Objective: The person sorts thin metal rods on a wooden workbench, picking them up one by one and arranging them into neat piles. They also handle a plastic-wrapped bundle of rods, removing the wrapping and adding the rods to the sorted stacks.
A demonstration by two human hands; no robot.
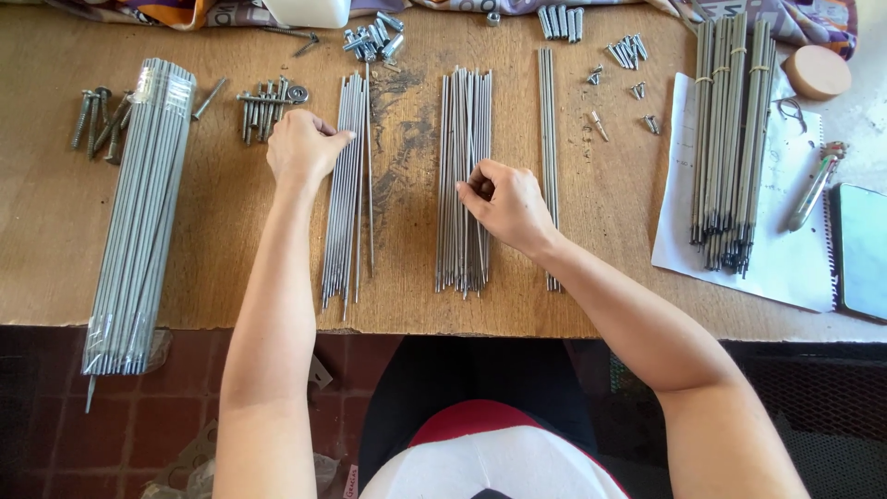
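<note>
The right hand (506,205) pinched a rod in the middle pile of thin metal rods (464,180), whose long axis ran away from the person on the desk (55,222), while the left hand (301,146), fingers curled, touched the left pile (348,189).

Rods (464,176) under right hand (506,205) & thinner pile (347,185) at left hand (300,146): grey metal, dull sheen. Left bundle (139,212): same metal in clear glossy plastic wrap. Screws (102,118): metal, some shiny. Table (55,231): matt brown board, rough, scuffed w/ dark marks. Notebook (785,259): white matt paper. Disc (817,71): smooth wood-like. Phone (864,249): glossy
</note>
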